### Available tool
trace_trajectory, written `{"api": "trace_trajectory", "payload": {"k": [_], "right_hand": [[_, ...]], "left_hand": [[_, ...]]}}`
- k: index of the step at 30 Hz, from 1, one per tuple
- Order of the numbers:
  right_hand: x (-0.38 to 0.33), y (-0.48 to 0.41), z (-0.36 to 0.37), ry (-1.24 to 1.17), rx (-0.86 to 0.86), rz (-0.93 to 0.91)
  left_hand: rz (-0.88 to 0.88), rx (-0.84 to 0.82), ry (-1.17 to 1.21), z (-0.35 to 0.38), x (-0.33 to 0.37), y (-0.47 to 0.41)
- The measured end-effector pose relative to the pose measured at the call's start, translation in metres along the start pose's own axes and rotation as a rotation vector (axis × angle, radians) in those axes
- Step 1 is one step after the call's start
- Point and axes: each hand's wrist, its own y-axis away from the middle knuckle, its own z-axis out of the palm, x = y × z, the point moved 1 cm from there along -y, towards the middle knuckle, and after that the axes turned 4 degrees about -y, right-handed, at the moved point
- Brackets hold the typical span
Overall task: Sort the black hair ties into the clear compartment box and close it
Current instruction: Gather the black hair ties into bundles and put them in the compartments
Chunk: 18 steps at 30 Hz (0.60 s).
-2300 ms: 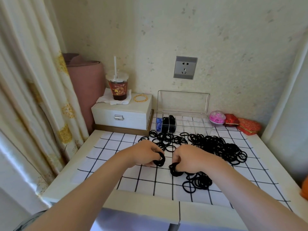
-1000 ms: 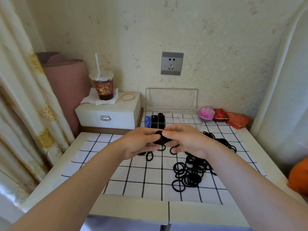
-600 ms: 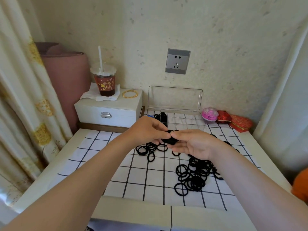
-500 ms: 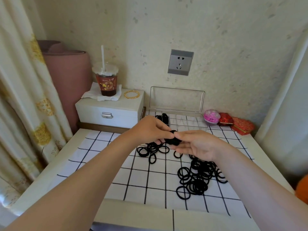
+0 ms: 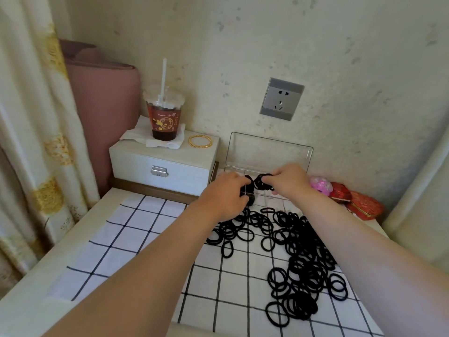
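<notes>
head cam, my left hand (image 5: 226, 198) and right hand (image 5: 289, 181) up over the clear compartment box (image 5: 269, 149) by the wall, both sets of fingers curled, pinching one bunch of black hair ties (image 5: 262, 183), lid standing open, loose pile (image 5: 298, 259) on the checked table (image 5: 145, 227)

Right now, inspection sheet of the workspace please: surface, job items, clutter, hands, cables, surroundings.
Surface: white table with grid cloth.
Job's things: clear compartment box, lid up, by the wall; loose hair ties heaped on the cloth.
Clutter: white jewellery box, drink cup, gold bangle, pink trinket, red trinkets.
Hands: left hand at the box, grip hidden; right hand pinches a bunch of ties over it.
Cables: nothing seen.
Surroundings: wall socket, curtain.
</notes>
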Motion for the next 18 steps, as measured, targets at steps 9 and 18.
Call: {"api": "trace_trajectory", "payload": {"k": [9, 18], "right_hand": [[-0.008, -0.020, 0.021, 0.583, -0.132, -0.105], [-0.013, -0.014, 0.006, 0.630, -0.472, -0.093]], "left_hand": [[0.023, -0.038, -0.178, 0.018, -0.002, -0.004], [0.039, -0.069, -0.165, 0.022, 0.001, -0.002]]}}
